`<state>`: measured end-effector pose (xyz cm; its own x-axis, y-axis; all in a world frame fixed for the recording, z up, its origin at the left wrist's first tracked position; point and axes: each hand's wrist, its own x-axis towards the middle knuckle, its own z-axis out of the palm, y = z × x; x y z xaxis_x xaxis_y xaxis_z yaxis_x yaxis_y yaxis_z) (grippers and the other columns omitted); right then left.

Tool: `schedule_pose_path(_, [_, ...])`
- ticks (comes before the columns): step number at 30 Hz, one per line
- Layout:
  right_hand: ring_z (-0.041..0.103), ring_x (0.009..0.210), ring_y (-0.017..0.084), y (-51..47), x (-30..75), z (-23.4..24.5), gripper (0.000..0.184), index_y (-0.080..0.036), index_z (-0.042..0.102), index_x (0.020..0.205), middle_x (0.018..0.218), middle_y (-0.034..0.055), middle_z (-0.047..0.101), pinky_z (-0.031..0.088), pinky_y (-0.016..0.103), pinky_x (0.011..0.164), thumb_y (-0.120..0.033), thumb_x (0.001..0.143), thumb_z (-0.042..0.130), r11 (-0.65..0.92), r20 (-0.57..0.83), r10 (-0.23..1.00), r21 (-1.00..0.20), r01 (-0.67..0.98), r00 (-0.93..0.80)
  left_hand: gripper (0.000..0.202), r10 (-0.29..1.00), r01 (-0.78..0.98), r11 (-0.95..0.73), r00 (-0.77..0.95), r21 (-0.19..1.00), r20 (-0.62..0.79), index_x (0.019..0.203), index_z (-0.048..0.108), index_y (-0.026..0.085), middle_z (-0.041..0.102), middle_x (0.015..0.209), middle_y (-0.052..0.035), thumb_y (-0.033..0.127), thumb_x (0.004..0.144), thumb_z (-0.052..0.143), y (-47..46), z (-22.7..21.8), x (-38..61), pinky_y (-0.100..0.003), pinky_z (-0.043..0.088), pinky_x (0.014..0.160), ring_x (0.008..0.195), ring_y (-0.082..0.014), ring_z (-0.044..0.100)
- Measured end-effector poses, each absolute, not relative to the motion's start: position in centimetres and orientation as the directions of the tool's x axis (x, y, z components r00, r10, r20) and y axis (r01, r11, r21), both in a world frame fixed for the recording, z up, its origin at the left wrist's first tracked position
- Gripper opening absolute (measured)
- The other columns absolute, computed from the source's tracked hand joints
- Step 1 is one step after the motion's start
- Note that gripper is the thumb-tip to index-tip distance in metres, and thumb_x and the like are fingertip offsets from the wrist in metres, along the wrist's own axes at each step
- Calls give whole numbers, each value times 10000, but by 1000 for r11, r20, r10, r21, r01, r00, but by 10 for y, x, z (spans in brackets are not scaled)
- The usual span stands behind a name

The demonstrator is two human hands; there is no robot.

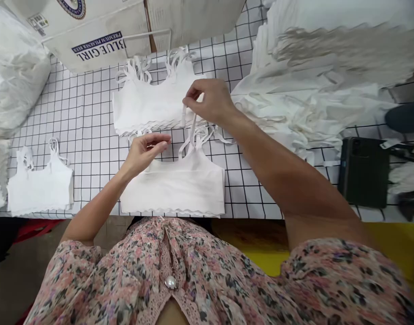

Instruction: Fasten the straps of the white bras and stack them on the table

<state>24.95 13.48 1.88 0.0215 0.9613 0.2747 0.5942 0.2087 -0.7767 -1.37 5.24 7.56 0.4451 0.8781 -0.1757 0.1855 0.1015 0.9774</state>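
A white camisole-style bra top (pixel 173 187) with a scalloped lower edge lies flat near the table's front edge. Above its right side, my right hand (pixel 210 101) pinches one of its thin shoulder straps (pixel 192 133) between thumb and finger and holds it raised. Over the top's left strap area hovers my left hand (pixel 146 152), fingers stretched and thumb a little apart, with nothing visible in it. Just beyond lies a stack of similar white tops (pixel 155 101), their straps looped upward.
Another small pile of white tops (pixel 40 187) lies at the left, near a bulging plastic bag (pixel 15 67). A cardboard box (pixel 101 36) stands at the back. Heaped white garments (pixel 304 113) cover the right side, with a dark phone (pixel 364 171) in front of them.
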Motion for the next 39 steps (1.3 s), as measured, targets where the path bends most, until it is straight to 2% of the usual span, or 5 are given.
schedule_pose_path(7, [694,853,217,58,232,65,236,-262,638,871,868,30,712,614,450,907,-420,978,776,288,379,914,-859,423,147,161,722,51,441,573,896,-388,1070,875,170,875,1077,-85,224,1018,733,27,76,18,-299,644,959,933,-131,788])
schedule_pose_path(12, [725,797,211,-14,213,73,199,-276,609,972,901,31,677,627,440,817,-453,1035,676,317,393,865,-910,268,312,329,408,-44,842,704,538,-581,993,852,102,867,1061,-165,204,1120,566,-2,63,45,-377,630,1091,926,-177,828])
schedule_pose_path(16, [760,838,248,-87,215,70,93,-288,670,986,865,19,751,629,536,969,-361,986,728,542,586,809,-779,316,57,492,357,-159,925,674,344,-647,949,806,100,854,1011,-179,304,1181,423,-8,53,58,-411,636,1093,894,-207,836])
schedule_pose_path(27, [613,977,292,-92,229,19,279,-249,747,848,835,67,685,499,496,932,-444,1035,676,71,314,931,-657,750,188,227,463,-147,868,586,475,-665,993,802,154,837,938,-79,223,1117,625,-10,50,64,-410,619,1098,859,-151,790])
schedule_pose_path(39, [552,718,172,-148,234,81,411,-222,699,666,663,10,592,471,343,698,-482,957,827,57,17,993,-939,340,-121,151,523,-143,819,583,555,-622,1032,778,155,861,1101,-118,239,1069,658,-5,35,63,-478,595,1189,1122,-243,833])
